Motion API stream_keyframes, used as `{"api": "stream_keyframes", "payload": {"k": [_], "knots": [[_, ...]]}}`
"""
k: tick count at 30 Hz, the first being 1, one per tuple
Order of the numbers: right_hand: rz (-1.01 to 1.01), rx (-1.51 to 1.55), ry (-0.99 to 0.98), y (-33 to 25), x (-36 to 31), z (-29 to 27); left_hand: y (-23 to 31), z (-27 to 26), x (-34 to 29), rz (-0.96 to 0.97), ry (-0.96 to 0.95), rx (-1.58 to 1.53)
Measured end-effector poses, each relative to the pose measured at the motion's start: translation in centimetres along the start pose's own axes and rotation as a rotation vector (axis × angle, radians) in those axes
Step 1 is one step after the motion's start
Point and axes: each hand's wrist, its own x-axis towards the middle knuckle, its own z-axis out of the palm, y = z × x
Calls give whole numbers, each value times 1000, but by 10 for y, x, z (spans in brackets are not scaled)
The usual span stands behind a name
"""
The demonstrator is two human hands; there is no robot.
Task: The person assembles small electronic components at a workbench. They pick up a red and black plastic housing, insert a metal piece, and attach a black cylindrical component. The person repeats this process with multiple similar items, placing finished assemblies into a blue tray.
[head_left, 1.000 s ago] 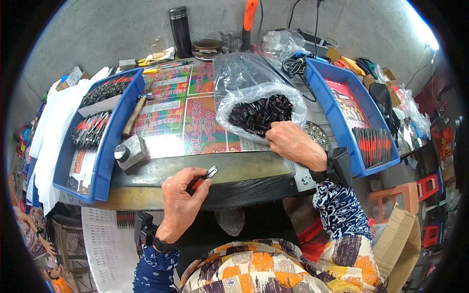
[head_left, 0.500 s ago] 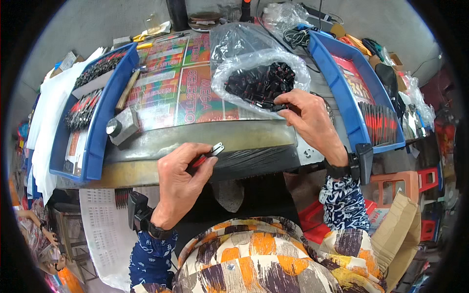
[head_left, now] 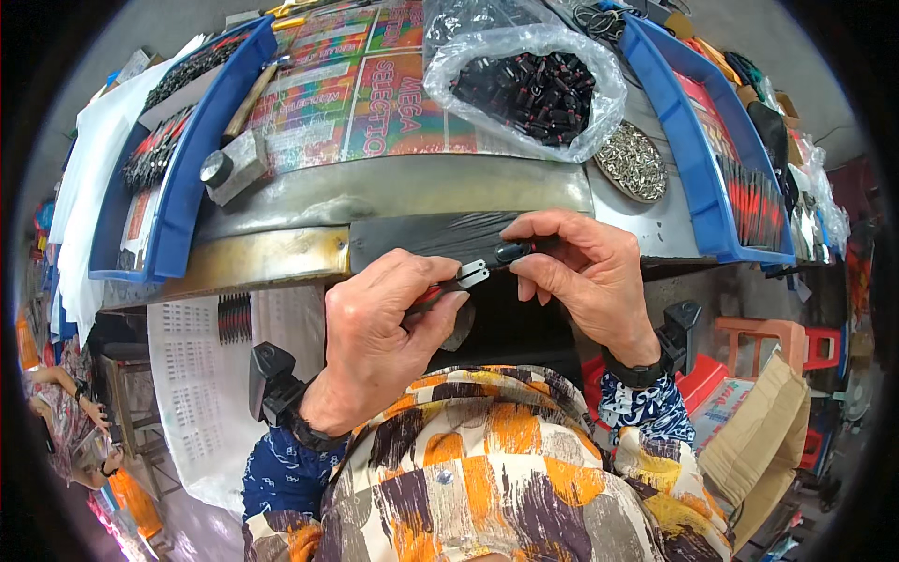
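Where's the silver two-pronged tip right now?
Near the centre of the head view, the silver two-pronged tip pokes out of the left hand, just left of the glossy black piece in the right hand.

From my remote station I see an orange plastic stool at right, red stool just beside it, brown cardboard nearer; far left, co-worker's arm, wooden stool near it; on the table I've got a metal block, wooden handle behind it.
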Motion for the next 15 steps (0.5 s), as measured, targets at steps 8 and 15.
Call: {"api": "stream_keyframes", "payload": {"k": [8, 15], "knots": [[-48, 8, -48, 7, -8, 7, 0, 2, -10, 39, -1, 11], [-17, 3, -81, 9, -10, 7, -2, 2, -14, 31, -24, -2]]}}
